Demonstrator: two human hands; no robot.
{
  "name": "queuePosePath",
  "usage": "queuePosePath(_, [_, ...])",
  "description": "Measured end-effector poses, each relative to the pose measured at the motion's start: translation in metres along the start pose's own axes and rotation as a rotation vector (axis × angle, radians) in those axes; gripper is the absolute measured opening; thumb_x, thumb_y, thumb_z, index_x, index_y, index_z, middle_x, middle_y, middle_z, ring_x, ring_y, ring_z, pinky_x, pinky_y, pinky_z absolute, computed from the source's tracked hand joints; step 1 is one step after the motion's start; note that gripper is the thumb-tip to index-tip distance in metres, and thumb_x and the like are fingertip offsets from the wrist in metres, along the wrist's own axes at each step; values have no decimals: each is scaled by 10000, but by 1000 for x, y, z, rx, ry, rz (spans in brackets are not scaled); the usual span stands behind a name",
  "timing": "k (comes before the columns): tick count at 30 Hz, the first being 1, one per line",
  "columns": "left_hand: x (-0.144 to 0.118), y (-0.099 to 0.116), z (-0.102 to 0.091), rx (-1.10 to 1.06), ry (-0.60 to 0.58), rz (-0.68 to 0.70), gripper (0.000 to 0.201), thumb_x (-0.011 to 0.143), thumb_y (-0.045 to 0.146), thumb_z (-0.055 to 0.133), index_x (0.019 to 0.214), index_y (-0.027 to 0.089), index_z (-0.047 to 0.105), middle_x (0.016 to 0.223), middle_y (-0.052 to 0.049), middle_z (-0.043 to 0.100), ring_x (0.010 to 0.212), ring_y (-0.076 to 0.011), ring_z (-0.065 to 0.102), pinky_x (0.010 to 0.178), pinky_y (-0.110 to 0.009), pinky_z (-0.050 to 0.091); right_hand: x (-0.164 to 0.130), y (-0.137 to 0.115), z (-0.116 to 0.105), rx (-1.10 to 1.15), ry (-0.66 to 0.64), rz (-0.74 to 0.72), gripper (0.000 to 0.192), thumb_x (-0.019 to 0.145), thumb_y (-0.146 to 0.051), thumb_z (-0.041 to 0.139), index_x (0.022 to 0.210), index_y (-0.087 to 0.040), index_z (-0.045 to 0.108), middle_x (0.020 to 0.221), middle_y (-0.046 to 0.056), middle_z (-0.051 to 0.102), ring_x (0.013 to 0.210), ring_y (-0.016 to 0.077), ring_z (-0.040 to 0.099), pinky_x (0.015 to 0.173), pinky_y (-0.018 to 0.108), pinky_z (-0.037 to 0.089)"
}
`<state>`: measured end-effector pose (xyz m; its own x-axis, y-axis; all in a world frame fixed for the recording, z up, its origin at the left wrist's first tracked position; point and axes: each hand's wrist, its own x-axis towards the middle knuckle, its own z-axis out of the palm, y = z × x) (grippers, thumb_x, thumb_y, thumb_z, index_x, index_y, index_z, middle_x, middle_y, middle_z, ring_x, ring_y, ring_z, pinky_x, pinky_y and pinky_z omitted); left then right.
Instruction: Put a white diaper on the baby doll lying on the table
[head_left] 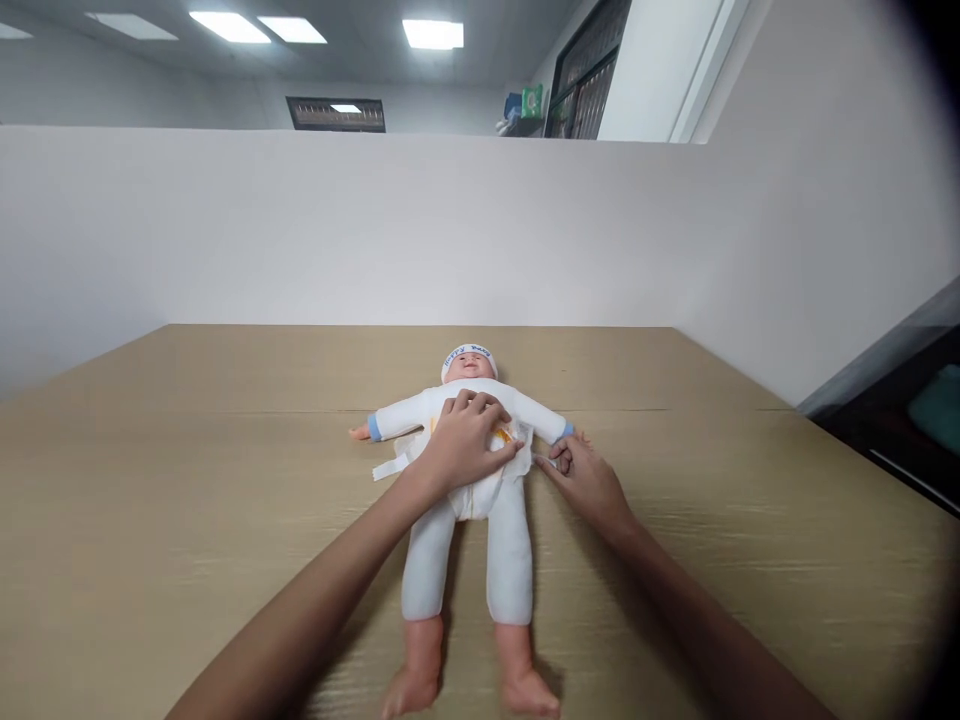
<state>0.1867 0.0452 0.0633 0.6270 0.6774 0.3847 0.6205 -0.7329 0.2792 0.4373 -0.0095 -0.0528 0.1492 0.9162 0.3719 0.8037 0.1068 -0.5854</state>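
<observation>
A baby doll (pixel 511 560) in a white suit with blue cuffs lies on its back, arms spread and feet toward me. Around its hips is a white diaper (pixel 472 500) with yellow-orange marks. My left hand (pixel 469 440) rests on the diaper's front over the belly, fingers outstretched and thumb pointing right. Beside the doll's hip on the right, my right hand (pixel 581 480) is closed in a pinch on the diaper's side tab (pixel 541 460). On the left, the other white tab (pixel 390 467) sticks out unfastened. Part of the diaper's waist is hidden under my left hand.
The doll lies on a wooden table (pixel 225 560) with a seam across it. A white partition (pixel 420 230) rises behind the table and another wall stands at the right. A dark object (pixel 900 390) is at the right edge beyond the table.
</observation>
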Motion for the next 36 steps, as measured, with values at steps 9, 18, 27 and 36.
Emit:
queuePosePath(9, [-1,-3,5,43,5,-50,382,945,530,761,1225,278,705,1353,-78,698,1275,-386,533,1045,-574,465,-1,0,-6,17,-75,92,423,921,-653,671,774,-265,588,674,2,645,605,201,562,581,308,335])
queuePosePath(18, [-1,-5,7,2,4,-65,409,893,515,803,1214,284,697,1323,-76,700,1256,-384,535,1064,-579,450,30,-28,-40,520,-315,89,576,899,-776,615,703,-239,543,707,-33,517,722,171,500,700,293,417])
queuePosePath(27, [-1,-10,11,-72,-4,-99,399,846,421,814,1189,263,688,1324,-78,698,1257,-387,519,1060,-591,457,68,-94,-4,498,-411,17,415,945,-593,659,753,-231,594,718,-15,642,692,172,589,648,289,464])
queuePosePath(36, [-6,-39,-25,-544,-231,-64,735,832,493,885,1482,302,601,1541,-93,621,1480,-362,510,1202,-535,477,-10,-98,-12,281,-105,-400,471,1146,-421,494,1594,-294,562,1646,102,577,1562,285,498,1319,509,400])
